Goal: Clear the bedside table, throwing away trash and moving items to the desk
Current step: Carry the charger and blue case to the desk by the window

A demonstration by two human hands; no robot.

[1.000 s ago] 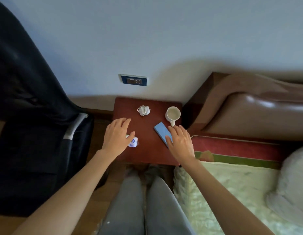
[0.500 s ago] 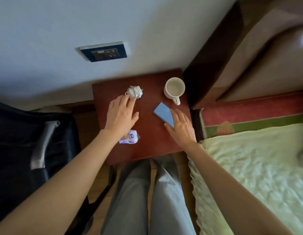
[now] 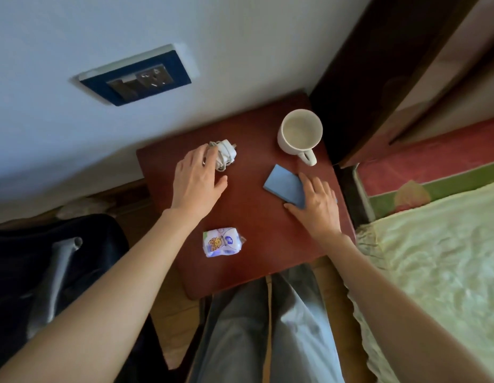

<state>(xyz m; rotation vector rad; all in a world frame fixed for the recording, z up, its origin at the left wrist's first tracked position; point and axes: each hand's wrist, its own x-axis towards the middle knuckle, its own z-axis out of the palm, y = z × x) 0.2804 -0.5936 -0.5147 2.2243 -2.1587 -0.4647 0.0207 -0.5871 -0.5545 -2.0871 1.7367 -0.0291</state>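
Leaning over the bedside table (image 3: 248,217), the person has both bare arms stretched out across its dark red top. Their left hand (image 3: 197,183) lies over the near side of a white charger with its cable wound round it (image 3: 225,154), close to the wall; the fingers reach onto the bundle and seem to be starting to curl about it, though from here I cannot tell whether they truly grip it or only touch it. The thumb is spread out to the side, off the bundle.

Their right hand (image 3: 319,207) rests on the near end of a flat blue card-like thing (image 3: 286,187) that lies slantwise on the right part of the table; the fingers are laid fairly straight along its edge and the thumb sits against its lower corner, pressing rather than clasping.

Just beyond the blue thing stands a white mug (image 3: 299,134), upright, handle turned toward the person, near the table's right back corner. A crumpled white wrapper with blue and orange print (image 3: 222,243) lies alone on the near left part of the top, apart from both hands.

On the wall above is a dark-framed socket plate (image 3: 136,78). A bed with a pale green cover (image 3: 439,258) stands to the right, a dark chair (image 3: 46,272) to the left.
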